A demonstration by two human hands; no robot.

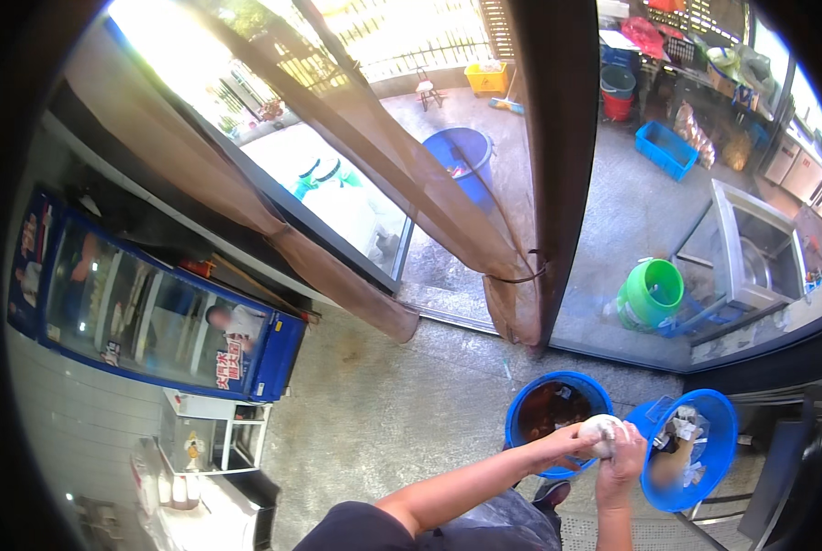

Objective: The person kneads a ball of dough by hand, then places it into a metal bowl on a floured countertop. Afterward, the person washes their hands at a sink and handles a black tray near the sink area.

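My left hand (564, 446) and my right hand (623, 458) both grip a white, rounded vessel (598, 432) that looks like a bowl. It is tilted, and its inside is hidden from me. Below it to the left stands a blue bucket (511, 420) with dark reddish-brown liquid and some pale scraps (564, 392). Just right of my right hand is a second blue bucket (726, 441), holding crumpled paper, plastic and other refuse (683, 441).
A blue drinks fridge (266, 358) stands at the left, near a white counter (204, 516). Brown curtains (514, 303) hang tied at a doorway. Past the glass are a green bucket (648, 293), a steel sink (755, 255) and a blue crate (666, 148).
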